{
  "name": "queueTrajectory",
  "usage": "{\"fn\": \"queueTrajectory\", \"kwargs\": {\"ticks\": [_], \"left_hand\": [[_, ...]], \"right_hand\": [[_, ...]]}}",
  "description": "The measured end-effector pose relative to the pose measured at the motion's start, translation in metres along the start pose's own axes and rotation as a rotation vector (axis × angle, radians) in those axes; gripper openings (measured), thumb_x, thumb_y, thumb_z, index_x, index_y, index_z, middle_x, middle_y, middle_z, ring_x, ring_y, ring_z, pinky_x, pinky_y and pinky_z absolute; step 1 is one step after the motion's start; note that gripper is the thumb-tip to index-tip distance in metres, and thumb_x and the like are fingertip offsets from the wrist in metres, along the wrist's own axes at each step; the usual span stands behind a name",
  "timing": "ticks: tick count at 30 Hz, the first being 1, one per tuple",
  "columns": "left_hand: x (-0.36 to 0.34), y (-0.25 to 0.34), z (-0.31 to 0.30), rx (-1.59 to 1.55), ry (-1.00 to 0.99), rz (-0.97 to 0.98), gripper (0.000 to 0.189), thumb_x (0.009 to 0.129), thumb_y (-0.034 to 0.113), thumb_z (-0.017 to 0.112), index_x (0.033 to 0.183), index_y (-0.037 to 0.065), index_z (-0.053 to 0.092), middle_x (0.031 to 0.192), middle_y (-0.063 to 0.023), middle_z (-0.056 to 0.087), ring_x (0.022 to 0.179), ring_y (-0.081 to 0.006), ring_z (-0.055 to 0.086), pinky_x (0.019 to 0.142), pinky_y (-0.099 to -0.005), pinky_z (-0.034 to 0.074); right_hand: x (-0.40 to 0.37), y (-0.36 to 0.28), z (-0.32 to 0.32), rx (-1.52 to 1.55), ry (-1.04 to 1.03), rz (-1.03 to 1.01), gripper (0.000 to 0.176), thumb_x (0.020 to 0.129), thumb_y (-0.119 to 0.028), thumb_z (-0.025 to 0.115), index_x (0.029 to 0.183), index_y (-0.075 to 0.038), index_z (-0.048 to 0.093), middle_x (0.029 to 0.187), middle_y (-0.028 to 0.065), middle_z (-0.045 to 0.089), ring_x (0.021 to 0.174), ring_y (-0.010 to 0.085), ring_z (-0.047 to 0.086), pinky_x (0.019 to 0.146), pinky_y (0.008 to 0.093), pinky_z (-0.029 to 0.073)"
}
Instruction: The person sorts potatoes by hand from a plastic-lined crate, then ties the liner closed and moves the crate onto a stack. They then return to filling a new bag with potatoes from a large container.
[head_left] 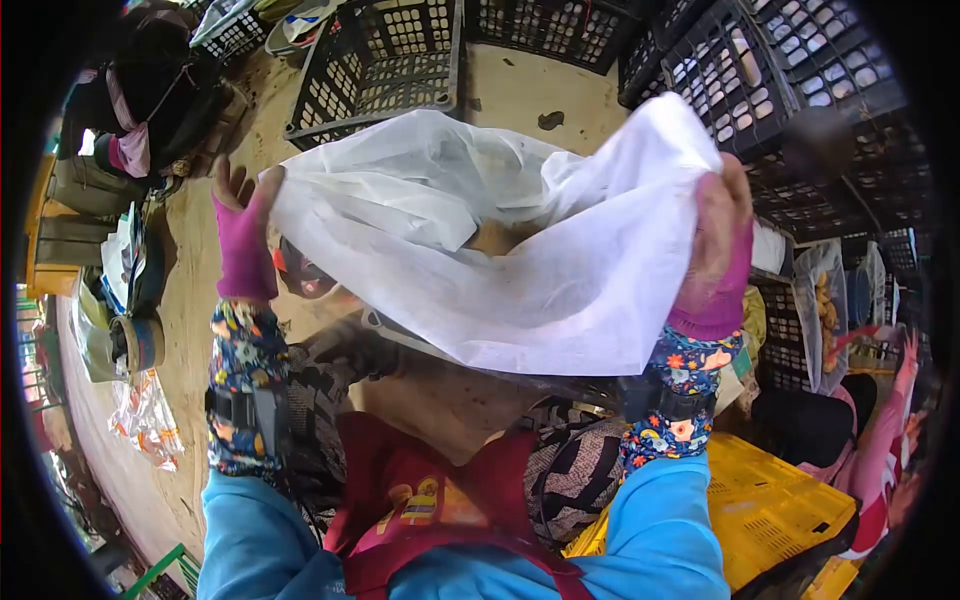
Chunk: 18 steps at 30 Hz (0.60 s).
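A translucent white plastic bag (pixel 450 300) is stretched wide between my two hands, its mouth partly open toward me. My left hand (pixel 245 225), in a pink fingerless glove, pinches the bag's left corner, with some fingers raised. On the right, my right hand (pixel 715 240), in a matching glove and slightly blurred, grips the bag's upper right edge. Something brownish shows through the bag's opening, too unclear to name. The bag hangs above my lap and partly hides a dark crate rim (pixel 400 335) beneath it.
An open black crate (pixel 385 70) stands ahead. Stacked black crates (pixel 740 80) with pale contents rise at the right. A yellow crate (pixel 770 510) lies at the lower right. Other people sit at the upper left and far right. Bags (pixel 125 260) lie on the left.
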<state>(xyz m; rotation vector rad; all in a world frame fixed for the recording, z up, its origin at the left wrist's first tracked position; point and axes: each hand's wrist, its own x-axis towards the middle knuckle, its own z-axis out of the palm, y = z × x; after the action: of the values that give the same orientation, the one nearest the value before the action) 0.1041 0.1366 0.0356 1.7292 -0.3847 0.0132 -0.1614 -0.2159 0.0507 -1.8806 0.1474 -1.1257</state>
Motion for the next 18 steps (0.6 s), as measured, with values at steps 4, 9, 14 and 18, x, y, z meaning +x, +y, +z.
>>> {"fn": "queueTrajectory", "kwargs": {"ticks": [4, 9, 14, 18], "left_hand": [[-0.073, 0.09, 0.094, 0.098, -0.657, 0.379, 0.127, 0.052, 0.034, 0.092, 0.15, 0.003, 0.016, 0.146, -0.0199, 0.03, 0.135, -0.0338, 0.035, 0.11, -0.0435, 0.033], [-0.02, 0.049, 0.174, -0.356, -0.766, 0.34, 0.032, 0.091, 0.022, 0.063, 0.115, 0.0, 0.063, 0.104, -0.009, 0.069, 0.102, -0.0168, 0.064, 0.087, -0.0328, 0.05], [-0.004, 0.109, 0.104, -0.242, -0.676, 0.091, 0.031, 0.091, 0.011, 0.062, 0.122, 0.004, 0.063, 0.109, -0.0082, 0.07, 0.094, -0.0163, 0.067, 0.085, -0.0288, 0.053], [0.0, 0.152, 0.005, -0.321, -0.612, 0.065, 0.032, 0.092, 0.011, 0.062, 0.123, 0.003, 0.062, 0.111, -0.0084, 0.069, 0.096, -0.0162, 0.067, 0.085, -0.0287, 0.053]], "right_hand": [[0.008, -0.093, 0.058, 0.516, -0.339, 0.275, 0.01, 0.083, -0.006, 0.069, 0.089, -0.002, 0.062, 0.098, 0.0091, 0.062, 0.099, 0.0196, 0.059, 0.09, 0.0326, 0.044], [0.003, -0.137, 0.045, 0.018, -0.385, -0.238, 0.013, 0.081, -0.012, 0.073, 0.085, -0.004, 0.065, 0.115, 0.0213, 0.065, 0.117, 0.0335, 0.059, 0.1, 0.0396, 0.043], [-0.049, -0.04, 0.015, -0.064, -0.195, 0.215, 0.073, 0.077, -0.025, 0.08, 0.137, 0.0, 0.046, 0.141, 0.022, 0.046, 0.131, 0.0295, 0.045, 0.109, 0.0391, 0.036], [-0.087, 0.007, 0.047, -0.128, -0.394, 0.23, 0.107, 0.069, -0.035, 0.087, 0.147, 0.006, 0.026, 0.145, 0.0251, 0.038, 0.138, 0.0324, 0.036, 0.113, 0.0422, 0.03]]}}
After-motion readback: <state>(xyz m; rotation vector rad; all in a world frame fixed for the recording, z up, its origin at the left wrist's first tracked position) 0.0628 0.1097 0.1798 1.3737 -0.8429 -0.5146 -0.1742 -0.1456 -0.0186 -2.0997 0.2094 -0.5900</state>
